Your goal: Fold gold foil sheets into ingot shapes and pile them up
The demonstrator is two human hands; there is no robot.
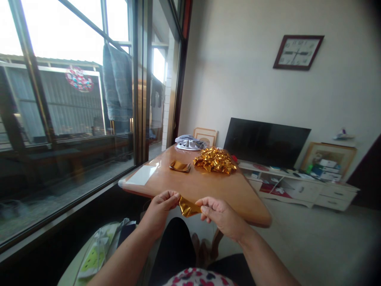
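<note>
Both hands are pinching a small crumpled piece of shiny gold foil paper [188, 207] just in front of the near edge of the rounded wooden table [208, 184], left hand [162, 204] on one end, right hand [218, 214] on the other. Further back on the table sits a heap of folded gold foil pieces [214, 160], with a small flat stack of gold foil sheets [180, 166] just left of it and a white sheet [142, 175] by the left edge

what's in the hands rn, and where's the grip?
A piece of gold foil paper. The left hand pinches its left end, and the right hand pinches its right end, in front of the wooden table's near edge.
</note>
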